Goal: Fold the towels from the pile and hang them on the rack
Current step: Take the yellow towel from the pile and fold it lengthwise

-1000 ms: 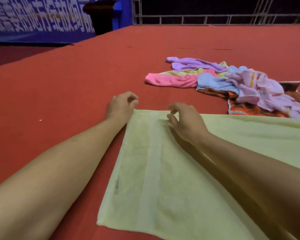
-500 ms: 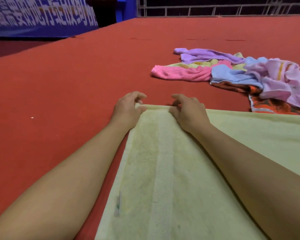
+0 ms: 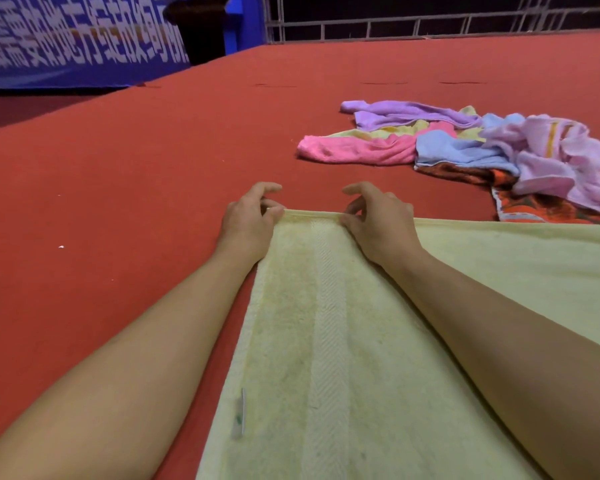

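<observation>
Pale yellow towel (image 3: 329, 341) lay flat on the red surface (image 3: 118, 202), its far edge pinched by both hands: left hand (image 3: 248, 220) gripped the far left corner between thumb and curled fingers, right hand (image 3: 378, 221) pinched the same edge just beside it. Pile of towels (image 3: 465, 150), purple, pink, blue, lilac and orange-patterned, sat crumpled on the surface beyond, to the right. Blue banner (image 3: 66, 39) and metal railing (image 3: 430, 26) stood behind.

Red carpet (image 3: 118, 188) — beyond it, a blue banner (image 3: 66, 39) and metal railing (image 3: 430, 26).
</observation>
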The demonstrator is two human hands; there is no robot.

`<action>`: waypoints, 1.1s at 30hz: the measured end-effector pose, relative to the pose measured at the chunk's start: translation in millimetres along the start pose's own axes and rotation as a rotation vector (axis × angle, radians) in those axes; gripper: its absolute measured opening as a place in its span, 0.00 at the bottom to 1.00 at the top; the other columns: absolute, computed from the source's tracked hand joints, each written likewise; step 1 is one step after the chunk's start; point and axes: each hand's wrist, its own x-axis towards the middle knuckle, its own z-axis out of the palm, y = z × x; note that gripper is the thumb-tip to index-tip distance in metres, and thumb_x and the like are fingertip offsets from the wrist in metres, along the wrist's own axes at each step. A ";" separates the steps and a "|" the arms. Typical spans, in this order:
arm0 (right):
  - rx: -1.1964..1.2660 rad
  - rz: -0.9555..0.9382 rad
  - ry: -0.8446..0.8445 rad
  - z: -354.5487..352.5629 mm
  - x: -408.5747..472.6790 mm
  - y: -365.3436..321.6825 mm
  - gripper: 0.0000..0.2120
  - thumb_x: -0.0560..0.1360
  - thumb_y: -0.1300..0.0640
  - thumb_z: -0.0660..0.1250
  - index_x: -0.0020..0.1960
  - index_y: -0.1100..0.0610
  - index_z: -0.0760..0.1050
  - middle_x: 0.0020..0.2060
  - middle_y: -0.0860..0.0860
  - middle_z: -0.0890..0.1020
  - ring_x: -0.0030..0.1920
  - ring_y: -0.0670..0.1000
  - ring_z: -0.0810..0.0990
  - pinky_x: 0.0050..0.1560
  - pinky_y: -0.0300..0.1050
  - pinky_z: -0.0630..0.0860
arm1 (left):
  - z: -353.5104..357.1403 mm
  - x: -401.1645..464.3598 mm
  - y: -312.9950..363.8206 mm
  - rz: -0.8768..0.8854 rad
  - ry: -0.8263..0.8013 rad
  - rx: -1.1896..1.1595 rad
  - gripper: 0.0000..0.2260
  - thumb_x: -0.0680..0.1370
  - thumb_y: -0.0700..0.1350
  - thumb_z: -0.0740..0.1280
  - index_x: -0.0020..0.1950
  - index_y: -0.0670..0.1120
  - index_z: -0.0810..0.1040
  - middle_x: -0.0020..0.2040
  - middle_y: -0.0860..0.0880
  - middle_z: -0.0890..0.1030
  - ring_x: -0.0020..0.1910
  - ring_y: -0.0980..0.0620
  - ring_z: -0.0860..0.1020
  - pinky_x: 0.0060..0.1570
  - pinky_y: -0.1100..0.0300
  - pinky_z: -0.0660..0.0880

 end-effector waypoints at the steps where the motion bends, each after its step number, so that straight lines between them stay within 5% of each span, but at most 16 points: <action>1: -0.002 0.002 0.003 0.0 0.5 0.4 0.18 0.75 0.53 0.70 0.64 0.45 0.72 0.47 0.42 0.82 0.54 0.50 0.75 0.54 0.49 0.61 | -0.2 0.6 -1.3 -0.012 0.025 -0.004 0.15 0.77 0.42 0.69 0.62 0.53 0.77 0.43 0.59 0.82 0.52 0.55 0.78 0.52 0.67 0.67; 4: -0.001 0.008 0.004 1.8 1.8 0.8 0.19 0.75 0.53 0.70 0.64 0.46 0.72 0.46 0.42 0.82 0.54 0.50 0.74 0.53 0.48 0.61 | -1.3 1.4 -4.7 -0.048 0.081 -0.010 0.15 0.74 0.42 0.73 0.59 0.54 0.78 0.39 0.62 0.82 0.49 0.58 0.80 0.56 0.62 0.72; 10: 0.053 0.073 -0.071 -18.4 -9.3 -15.2 0.20 0.75 0.54 0.70 0.65 0.46 0.71 0.45 0.41 0.83 0.55 0.49 0.78 0.54 0.48 0.61 | -11.0 -16.2 11.7 -0.036 0.069 -0.004 0.12 0.76 0.40 0.70 0.58 0.51 0.79 0.45 0.57 0.82 0.48 0.57 0.79 0.43 0.82 0.63; 16: 0.088 -0.047 -0.051 -79.3 -52.0 -59.9 0.22 0.73 0.55 0.73 0.65 0.48 0.72 0.39 0.39 0.80 0.50 0.47 0.80 0.57 0.48 0.72 | -63.1 -67.1 32.3 0.094 0.112 -0.071 0.13 0.75 0.40 0.72 0.57 0.52 0.78 0.43 0.58 0.84 0.47 0.60 0.82 0.55 0.60 0.77; 23: 0.066 -0.203 -0.157 -104.7 -153.0 -91.6 0.22 0.74 0.54 0.73 0.65 0.47 0.71 0.39 0.36 0.79 0.44 0.48 0.77 0.48 0.51 0.76 | -118.5 -183.5 35.4 0.138 0.014 -0.068 0.12 0.74 0.40 0.74 0.54 0.53 0.77 0.41 0.61 0.84 0.45 0.67 0.81 0.44 0.73 0.71; 29: 0.028 -0.287 -0.137 -116.8 -204.5 -102.2 0.21 0.74 0.54 0.72 0.64 0.46 0.71 0.40 0.35 0.77 0.44 0.49 0.77 0.45 0.52 0.76 | -132.2 -240.6 37.6 0.080 0.053 -0.147 0.14 0.73 0.41 0.75 0.50 0.58 0.77 0.43 0.60 0.85 0.46 0.60 0.83 0.45 0.60 0.75; 33: 0.047 -0.276 -0.090 -127.2 -222.6 -100.2 0.19 0.74 0.53 0.72 0.63 0.46 0.71 0.40 0.35 0.78 0.41 0.45 0.74 0.45 0.50 0.75 | -133.1 -262.6 47.1 0.077 0.032 -0.202 0.14 0.73 0.39 0.75 0.50 0.56 0.78 0.42 0.58 0.86 0.46 0.61 0.83 0.46 0.65 0.76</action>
